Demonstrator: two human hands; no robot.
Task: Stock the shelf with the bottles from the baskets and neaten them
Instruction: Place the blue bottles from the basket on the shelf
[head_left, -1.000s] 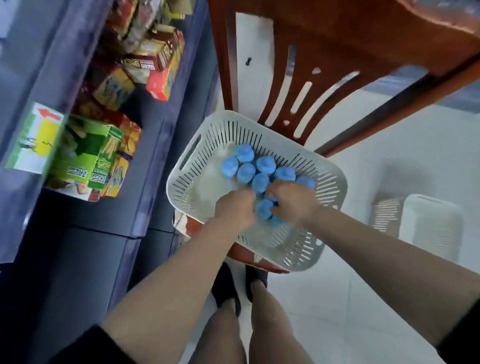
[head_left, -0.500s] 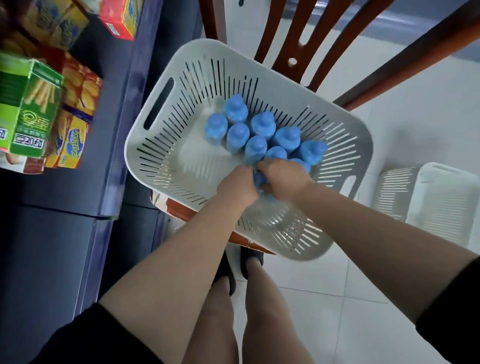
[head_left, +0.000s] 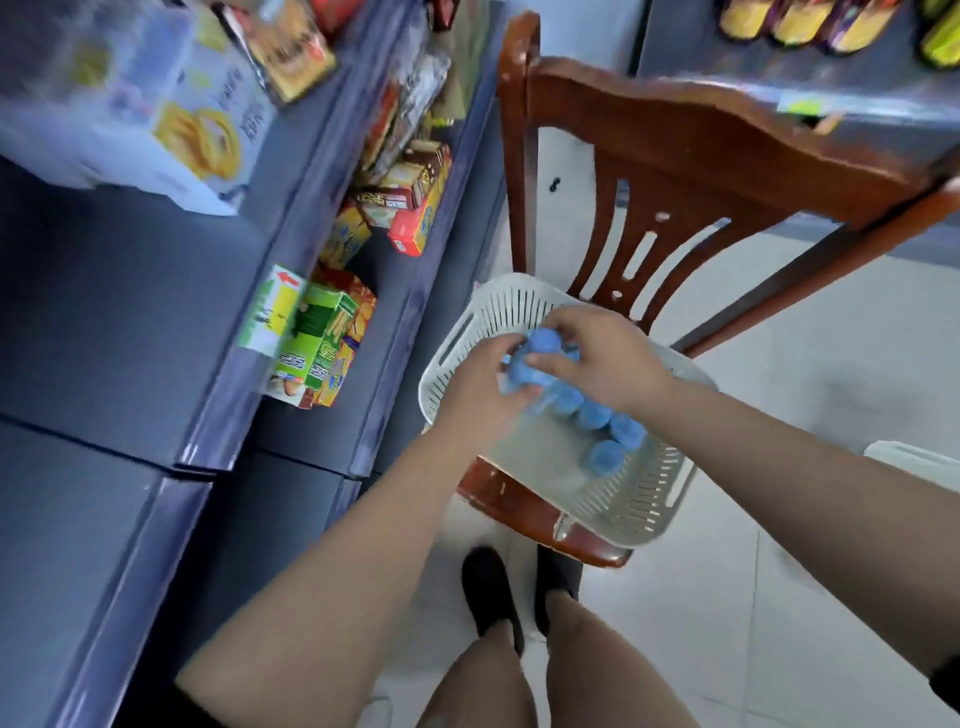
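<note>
Both hands were over the white slotted basket (head_left: 641, 499), which sat on the seat of a brown wooden chair (head_left: 691, 156). Left hand (head_left: 480, 387) had its fingers curled round blue-capped bottles (head_left: 519, 371) at the near-left of the cluster; right hand (head_left: 605, 358) gripped another blue-capped bottle (head_left: 543, 343) from above, thumb and fingers wrapped round the cap. Held bottles sat between the two hands, raised above the rest; exact count in each hand couldn't be told, motion blur and the fingers covered them. Remaining bottles (head_left: 602, 436) stood in the basket just below and right of the right wrist: three caps plainly visible, a fourth partly hidden under the hand. One basket in use, edge of a second white basket (head_left: 914, 460) on the floor at far right. Dark blue shelf unit (head_left: 156, 312) ran along the left, its tiers holding snack boxes (head_left: 322, 343), well apart from the hands. Two black shoes (head_left: 488, 592) on the tiled floor under the chair edge
</note>
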